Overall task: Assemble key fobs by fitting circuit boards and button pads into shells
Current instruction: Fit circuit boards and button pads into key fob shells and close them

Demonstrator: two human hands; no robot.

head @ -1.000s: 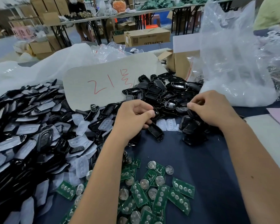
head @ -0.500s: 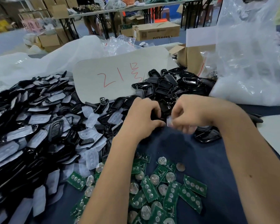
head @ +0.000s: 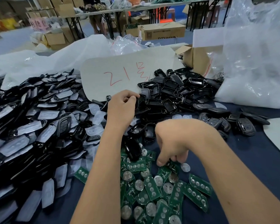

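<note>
My left hand grips a black key fob shell at the near edge of the heap of empty black shells. My right hand reaches down into the pile of green circuit boards with round coin cells, and its fingertips pinch one circuit board at the pile's far edge. Translucent white button pads lie scattered between the piles. A large heap of shells covered with pads fills the left side.
A grey card with red writing leans behind the shells. A big clear plastic bag stands at the right, a cardboard box beside it. Finished black fobs lie at the right on the dark blue tabletop.
My right hand has left the shell heap and dropped toward me onto the circuit boards. My left hand has stayed by the shells with its shell, drifting slightly farther out.
</note>
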